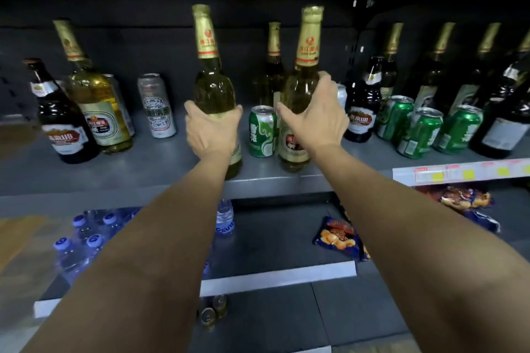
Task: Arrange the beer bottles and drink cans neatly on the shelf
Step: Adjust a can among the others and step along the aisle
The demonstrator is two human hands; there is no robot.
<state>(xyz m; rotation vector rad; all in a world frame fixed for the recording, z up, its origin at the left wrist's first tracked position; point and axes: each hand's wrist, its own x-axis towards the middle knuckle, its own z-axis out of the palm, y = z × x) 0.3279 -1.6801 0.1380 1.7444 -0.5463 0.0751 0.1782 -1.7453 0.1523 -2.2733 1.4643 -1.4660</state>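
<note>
On the grey shelf my left hand grips a gold-foiled clear beer bottle around its body, near the front edge. My right hand wraps the body of a second gold-foiled bottle just to the right. A green can stands between the two bottles, and another gold-foiled bottle stands behind it. To the left stand a dark bottle, a clear beer bottle and a white can.
At the right stand a dark bottle, several green cans and a row of dark bottles. A price strip edges the shelf. The lower shelf holds water bottles and snack bags.
</note>
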